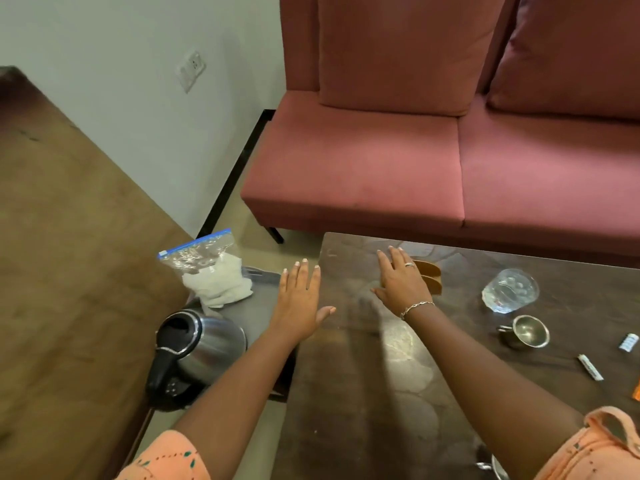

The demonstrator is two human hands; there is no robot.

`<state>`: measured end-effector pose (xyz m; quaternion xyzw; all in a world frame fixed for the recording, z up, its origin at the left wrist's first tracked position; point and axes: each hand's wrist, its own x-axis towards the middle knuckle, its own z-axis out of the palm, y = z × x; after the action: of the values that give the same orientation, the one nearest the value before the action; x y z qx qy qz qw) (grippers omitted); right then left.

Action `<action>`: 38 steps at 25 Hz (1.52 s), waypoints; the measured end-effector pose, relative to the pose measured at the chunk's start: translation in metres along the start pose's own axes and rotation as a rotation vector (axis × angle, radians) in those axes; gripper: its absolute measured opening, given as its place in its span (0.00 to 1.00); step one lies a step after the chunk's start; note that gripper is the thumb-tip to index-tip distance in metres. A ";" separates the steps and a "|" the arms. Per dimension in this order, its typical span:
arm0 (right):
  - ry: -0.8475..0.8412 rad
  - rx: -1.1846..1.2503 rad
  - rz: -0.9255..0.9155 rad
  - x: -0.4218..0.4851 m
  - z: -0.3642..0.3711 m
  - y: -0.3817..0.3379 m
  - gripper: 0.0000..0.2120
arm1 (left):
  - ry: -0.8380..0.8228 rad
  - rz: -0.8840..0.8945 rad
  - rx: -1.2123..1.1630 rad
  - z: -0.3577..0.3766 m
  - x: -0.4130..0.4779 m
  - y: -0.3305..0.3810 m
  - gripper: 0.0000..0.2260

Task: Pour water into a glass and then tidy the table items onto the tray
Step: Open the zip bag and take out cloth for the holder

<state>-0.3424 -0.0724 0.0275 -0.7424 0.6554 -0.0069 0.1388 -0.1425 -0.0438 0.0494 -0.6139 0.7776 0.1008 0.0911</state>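
Observation:
A steel kettle (204,344) with a black handle and an open lid stands on a grey tray (258,313) left of the dark table (381,393). A zip bag of white powder (214,271) sits at the tray's far end. A clear glass (510,289) and a small steel cup (528,331) stand on the table to the right. My left hand (301,299) hovers flat and open over the tray's right edge. My right hand (401,282) is spread flat, partly covering a brown wooden holder (431,278); whether it touches it I cannot tell.
A small white packet (628,342), a thin stick sachet (590,367) and an orange item (636,393) lie at the table's right. A red sofa (450,150) stands just beyond the table. A brown wooden surface (69,254) fills the left side. A metal item (495,469) shows at the bottom edge.

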 end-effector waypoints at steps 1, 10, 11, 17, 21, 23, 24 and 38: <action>-0.004 0.013 -0.011 0.003 0.000 -0.013 0.35 | 0.009 -0.018 -0.007 -0.002 -0.004 -0.015 0.35; -0.091 0.176 -0.136 0.053 0.005 -0.132 0.32 | 0.065 -0.200 -0.089 -0.003 -0.016 -0.158 0.35; -0.118 0.181 -0.169 0.061 0.008 -0.144 0.32 | 0.064 -0.204 -0.096 -0.002 -0.016 -0.173 0.35; -0.258 0.386 -0.117 0.113 0.027 -0.200 0.31 | 0.105 -0.238 -0.255 0.010 -0.014 -0.238 0.32; -0.297 0.562 0.027 0.152 0.042 -0.224 0.30 | 0.117 -0.264 -0.288 0.023 -0.004 -0.268 0.29; -0.345 0.657 0.088 0.169 0.048 -0.235 0.30 | 0.136 -0.271 -0.320 0.027 0.002 -0.279 0.27; -0.372 0.717 0.128 0.175 0.050 -0.240 0.31 | 0.144 -0.273 -0.338 0.029 0.004 -0.283 0.26; -0.409 1.008 0.284 0.207 0.087 -0.293 0.15 | 0.198 -0.499 -0.654 0.039 0.000 -0.307 0.28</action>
<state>-0.0118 -0.2275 -0.0283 -0.4749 0.6243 -0.1567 0.6001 0.1567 -0.1033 -0.0017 -0.7866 0.5372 0.2576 -0.1622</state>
